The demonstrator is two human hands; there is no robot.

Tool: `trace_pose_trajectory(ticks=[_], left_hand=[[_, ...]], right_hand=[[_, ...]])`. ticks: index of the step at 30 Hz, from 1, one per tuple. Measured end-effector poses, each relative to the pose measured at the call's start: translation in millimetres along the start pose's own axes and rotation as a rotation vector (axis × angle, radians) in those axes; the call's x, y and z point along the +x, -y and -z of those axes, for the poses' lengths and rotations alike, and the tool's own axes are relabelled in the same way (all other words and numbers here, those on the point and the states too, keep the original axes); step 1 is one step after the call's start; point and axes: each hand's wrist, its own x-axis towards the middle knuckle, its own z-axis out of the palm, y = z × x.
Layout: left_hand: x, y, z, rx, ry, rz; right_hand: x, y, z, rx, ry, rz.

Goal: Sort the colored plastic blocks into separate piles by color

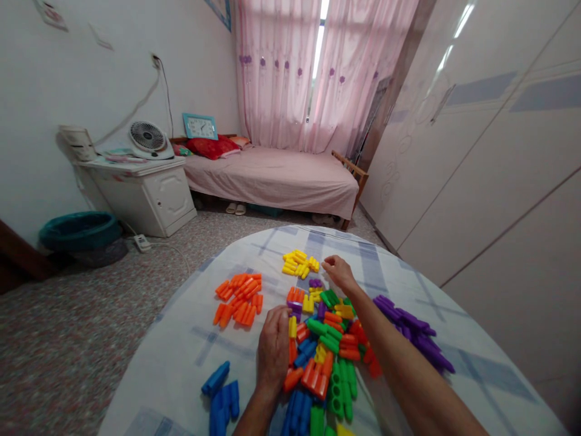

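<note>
A mixed heap of plastic bullet-shaped building blocks in several colours (pixel 324 329) lies on the table in front of me. My left hand (pixel 273 342) rests at the heap's left edge with its fingers curled. Its fingertips meet a purple block (pixel 295 307), and the back of the hand hides what they grip, if anything. Beyond the heap, my right hand (pixel 338 272) hovers just right of a small yellow block pile (pixel 299 264). A slight gap parts its bent fingers and thumb, and no block shows between them.
Orange blocks (pixel 239 298) form a pile at the left, with blue blocks (pixel 222 399) nearer me. Purple blocks (pixel 411 330) lie right of my right forearm. A checked cloth covers the round table (pixel 181 339). Beyond stand a bed (pixel 281 175), white cabinet (pixel 167 200) and wardrobe (pixel 476 151).
</note>
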Motion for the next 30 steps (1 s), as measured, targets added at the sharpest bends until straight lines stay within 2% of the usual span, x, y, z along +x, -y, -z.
trace_pose_trajectory(ticks=[4,7,10,12,14,17,19,21,25,30], left_hand=[[0.2,-0.9,-0.2,-0.004,-0.024,-0.026],[0.5,-1.4,0.2,-0.001,-0.017,-0.023],[1.0,-1.1,0.8,0.002,0.007,-0.018],[1.6,0.0,1.2,0.007,0.013,-0.019],[2.2,1.4,1.4,0.012,0.010,-0.019],[2.8,2.7,1.5,0.012,0.011,-0.019],[2.8,2.5,1.4,0.011,0.011,-0.020],[2.5,2.0,1.4,0.012,0.012,-0.017],[1.7,2.0,1.1,0.008,0.010,-0.019],[2.1,3.4,1.3,0.024,-0.012,-0.021]], right_hand=[[-31.7,5.7,-0.1,-0.193,0.101,0.106],[-48.8,13.2,-10.6,-0.375,0.110,0.167],[-52.9,17.9,-14.4,-0.379,0.070,0.170],[-51.4,16.1,-6.1,-0.351,0.041,0.166],[-51.2,7.2,11.8,-0.325,0.003,0.167],[-59.8,-22.2,48.0,-0.338,-0.094,0.150],[-71.7,-48.7,70.3,-0.443,-0.131,0.129],[-85.5,-73.6,85.8,-0.537,-0.112,0.139],[-104.3,-97.1,92.0,-0.628,-0.078,0.212],[-104.6,-89.9,78.0,-0.721,-0.127,0.273]])
